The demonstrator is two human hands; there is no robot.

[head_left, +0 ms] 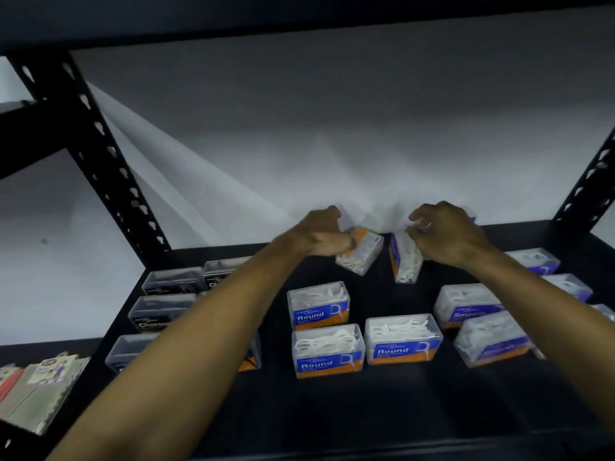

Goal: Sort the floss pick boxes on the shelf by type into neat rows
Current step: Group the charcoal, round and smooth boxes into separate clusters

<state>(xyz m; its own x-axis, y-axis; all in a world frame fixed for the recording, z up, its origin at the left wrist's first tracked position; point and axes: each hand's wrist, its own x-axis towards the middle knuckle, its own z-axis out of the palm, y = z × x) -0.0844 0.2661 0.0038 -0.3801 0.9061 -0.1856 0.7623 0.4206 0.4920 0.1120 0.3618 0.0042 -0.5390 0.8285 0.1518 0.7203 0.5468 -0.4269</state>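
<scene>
Three "Round" boxes of white picks, two more in both hands.

I'm looking into a stockroom or shop: black slotted-steel shelving is carrying many identical retail floss pick boxes against a bare wall.

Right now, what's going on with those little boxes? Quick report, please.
Left hand gripping a tilted orange-backed box. Right hand holding another box. Round boxes rowed up front. Nothing blocking.
</scene>
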